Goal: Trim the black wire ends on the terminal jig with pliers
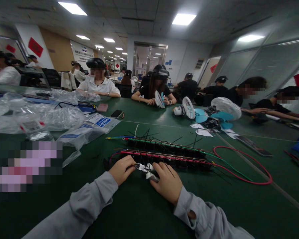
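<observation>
Two long black strips lie side by side on the green table: the near strip (pixel 184 162) and the far strip (pixel 164 146). Red wire runs along the near one, and green wire (pixel 211 154) along the far one. Thin black cable-tie tails (pixel 196 138) stick up from them. At the near strip's front edge, my right hand (pixel 168 182) is closed around small pliers with white grips (pixel 149 167). Their dark jaws point left. My left hand (pixel 122 169) is closed in a pinch at the jaw tip; whatever lies between its fingers is hidden.
A red wire loop (pixel 270 179) spreads right. Plastic bags (pixel 69 116), a clear bottle (pixel 36 124) and a phone (pixel 117 114) lie left and ahead. Fan parts (pixel 200 115) and a white fan guard (pixel 226 108) stand back right. Across the table, a person (pixel 159 86) holds a small fan.
</observation>
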Demonstrator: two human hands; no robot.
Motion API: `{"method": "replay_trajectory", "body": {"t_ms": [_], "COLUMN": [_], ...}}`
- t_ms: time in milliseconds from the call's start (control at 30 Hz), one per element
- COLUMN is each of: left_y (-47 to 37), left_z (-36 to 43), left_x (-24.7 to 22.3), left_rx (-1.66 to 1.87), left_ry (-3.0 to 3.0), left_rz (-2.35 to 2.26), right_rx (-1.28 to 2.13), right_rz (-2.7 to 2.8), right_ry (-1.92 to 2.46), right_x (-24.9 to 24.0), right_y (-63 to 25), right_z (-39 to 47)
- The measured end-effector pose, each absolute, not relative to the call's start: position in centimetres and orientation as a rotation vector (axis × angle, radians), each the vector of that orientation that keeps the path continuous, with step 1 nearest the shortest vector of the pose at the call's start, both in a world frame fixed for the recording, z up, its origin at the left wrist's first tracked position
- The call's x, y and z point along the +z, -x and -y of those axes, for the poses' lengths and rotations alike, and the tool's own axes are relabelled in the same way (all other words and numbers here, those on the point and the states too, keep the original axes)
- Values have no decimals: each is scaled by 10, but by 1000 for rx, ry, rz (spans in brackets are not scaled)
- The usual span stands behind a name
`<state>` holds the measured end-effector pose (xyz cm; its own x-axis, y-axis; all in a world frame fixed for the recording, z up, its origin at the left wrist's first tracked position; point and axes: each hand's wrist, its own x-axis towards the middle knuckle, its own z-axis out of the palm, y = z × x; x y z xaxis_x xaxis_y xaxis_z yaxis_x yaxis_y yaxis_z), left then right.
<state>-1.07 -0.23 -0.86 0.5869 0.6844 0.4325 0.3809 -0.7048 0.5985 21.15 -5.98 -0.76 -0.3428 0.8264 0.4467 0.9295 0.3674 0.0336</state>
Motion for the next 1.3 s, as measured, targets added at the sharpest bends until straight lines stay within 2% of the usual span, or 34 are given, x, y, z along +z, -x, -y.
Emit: {"method": "replay_trajectory", "body": {"t_ms": [733,1300], "left_y": [10,9], "left_z": [1,4], "left_x": [-12,-10], "left_rx": [903,924], "left_ry": [-2397,-2392], "left_rz": [-853,-819], "right_rx": [-295,-405], "right_rz": [2287,2303], "right_ry": [1582,1477], "right_x": [-4,-1], "right_y": [-211,-213], "right_z": [60,61]}}
